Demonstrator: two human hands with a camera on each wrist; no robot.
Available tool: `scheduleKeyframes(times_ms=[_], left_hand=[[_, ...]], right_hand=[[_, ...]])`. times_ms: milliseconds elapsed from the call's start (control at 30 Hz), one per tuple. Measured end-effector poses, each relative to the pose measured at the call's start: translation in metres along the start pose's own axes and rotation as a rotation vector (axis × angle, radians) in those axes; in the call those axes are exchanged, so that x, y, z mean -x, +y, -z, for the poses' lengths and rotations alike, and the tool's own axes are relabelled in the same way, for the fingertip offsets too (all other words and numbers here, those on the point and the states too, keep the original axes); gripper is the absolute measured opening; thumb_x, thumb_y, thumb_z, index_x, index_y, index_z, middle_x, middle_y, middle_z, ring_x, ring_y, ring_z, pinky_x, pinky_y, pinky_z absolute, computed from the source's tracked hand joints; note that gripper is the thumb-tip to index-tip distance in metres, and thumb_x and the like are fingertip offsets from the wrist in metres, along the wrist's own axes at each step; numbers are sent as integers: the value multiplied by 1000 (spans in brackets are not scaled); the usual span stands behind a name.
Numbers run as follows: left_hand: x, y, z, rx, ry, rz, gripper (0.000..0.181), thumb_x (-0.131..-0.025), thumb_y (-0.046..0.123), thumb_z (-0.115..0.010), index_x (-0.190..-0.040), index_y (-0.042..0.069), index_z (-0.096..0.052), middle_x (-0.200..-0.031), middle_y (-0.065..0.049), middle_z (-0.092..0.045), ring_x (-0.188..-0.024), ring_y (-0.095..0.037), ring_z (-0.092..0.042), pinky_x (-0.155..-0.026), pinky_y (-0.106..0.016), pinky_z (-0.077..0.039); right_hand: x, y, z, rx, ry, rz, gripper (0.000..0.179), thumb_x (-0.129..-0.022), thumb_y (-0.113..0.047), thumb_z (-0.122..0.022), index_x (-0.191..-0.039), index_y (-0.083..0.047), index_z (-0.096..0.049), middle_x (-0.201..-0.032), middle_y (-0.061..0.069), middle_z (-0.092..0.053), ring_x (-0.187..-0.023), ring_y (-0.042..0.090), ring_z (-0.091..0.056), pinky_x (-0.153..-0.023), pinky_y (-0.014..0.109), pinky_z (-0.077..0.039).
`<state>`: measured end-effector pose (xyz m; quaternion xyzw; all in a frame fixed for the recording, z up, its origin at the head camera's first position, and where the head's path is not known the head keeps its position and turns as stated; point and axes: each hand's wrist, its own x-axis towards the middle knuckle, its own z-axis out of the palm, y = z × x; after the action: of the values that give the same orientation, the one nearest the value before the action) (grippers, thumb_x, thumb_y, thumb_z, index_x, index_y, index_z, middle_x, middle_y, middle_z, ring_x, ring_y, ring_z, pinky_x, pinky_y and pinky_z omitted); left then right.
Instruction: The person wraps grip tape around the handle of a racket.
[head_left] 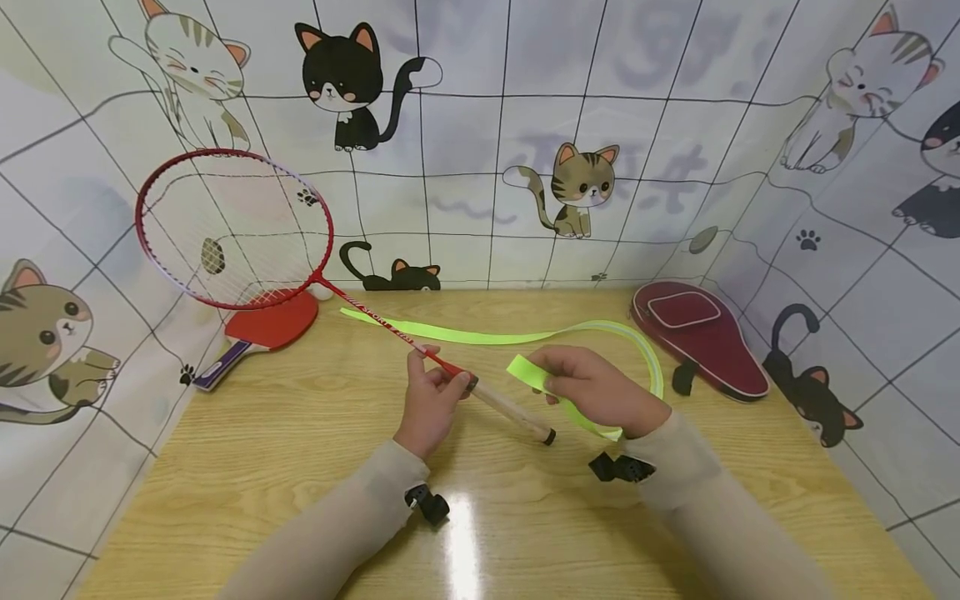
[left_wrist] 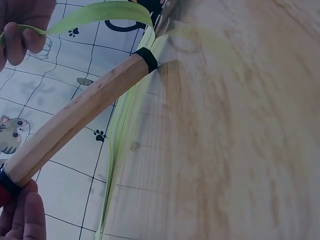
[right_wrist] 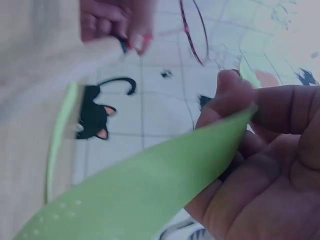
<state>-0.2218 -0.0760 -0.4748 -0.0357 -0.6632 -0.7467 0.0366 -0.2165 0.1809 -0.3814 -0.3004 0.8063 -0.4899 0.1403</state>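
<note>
A red badminton racket (head_left: 367, 310) is held up at a slant, its strung head up at the left. My left hand (head_left: 432, 404) grips it where the red cone meets the bare wooden handle (head_left: 513, 410). That handle has a dark band at its butt end and points down to the right; the left wrist view shows its wood (left_wrist: 75, 117) unwrapped. My right hand (head_left: 596, 385) pinches a yellow-green grip tape (head_left: 527, 372) near one end, just right of the handle. From those fingers the strip (right_wrist: 135, 185) hangs down, then curves over the table toward the back left.
A red table tennis bat (head_left: 281, 323) lies at the back left, below the racket head. At the back right rests a dark red bat case (head_left: 693, 333). The wooden table (head_left: 300, 475) meets a wall covered in a cat-print sheet (head_left: 465, 192).
</note>
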Motion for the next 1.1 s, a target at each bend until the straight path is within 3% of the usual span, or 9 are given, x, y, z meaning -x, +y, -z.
scheduleKeyframes(times_ms=[100, 233, 300, 500, 700, 1100], left_hand=[[0, 1, -1, -3, -6, -3, 56, -101, -2, -66, -142, 14, -30, -104, -23, -71, -88, -19, -76, -84, -30, -62], [2, 2, -1, 2, -14, -3, 57, -101, -2, -66, -142, 14, -31, -104, -23, -71, -88, -19, -76, -84, -30, -62], [2, 2, -1, -3, -23, -2, 57, -101, -2, -66, -142, 14, -30, -105, -23, -71, -88, -19, -76, -84, -30, -62], [3, 3, -1, -24, -40, -9, 56, -101, -1, -65, -143, 14, -30, -106, -24, -72, -91, -21, -76, -85, -31, -62], [4, 4, -2, -39, -54, -20, 57, -101, -1, -64, -144, 12, -28, -105, -24, -72, -93, -23, -76, -85, -31, -62], [3, 3, -1, -18, -50, -36, 52, -100, 1, -64, -139, 12, -31, -98, -19, -73, -83, -18, -75, -81, -32, -61]], right_hand=[[-8, -3, 5, 9, 32, -10, 33, -104, 1, -46, -124, -6, -70, -102, 7, -67, -90, 26, -59, -82, 39, -52], [-20, -6, 1, 38, 78, -13, 27, -104, -4, -51, -117, -9, -74, -111, 8, -71, -101, 28, -62, -93, 46, -51], [-27, -7, -3, 57, 106, -6, 21, -104, -6, -56, -113, -10, -75, -111, 8, -72, -101, 27, -62, -93, 46, -51], [-44, 0, -15, 73, 144, 12, 19, -103, -12, -64, -119, -7, -74, -119, 7, -73, -108, 22, -66, -96, 44, -53], [-54, 14, -32, 68, 112, 1, 20, -101, -12, -69, -121, -11, -74, -117, 3, -73, -102, 18, -66, -93, 40, -54], [-66, 31, -48, 64, 59, 24, 18, -89, -6, -75, -105, -15, -73, -101, 0, -70, -92, 21, -61, -84, 40, -52]])
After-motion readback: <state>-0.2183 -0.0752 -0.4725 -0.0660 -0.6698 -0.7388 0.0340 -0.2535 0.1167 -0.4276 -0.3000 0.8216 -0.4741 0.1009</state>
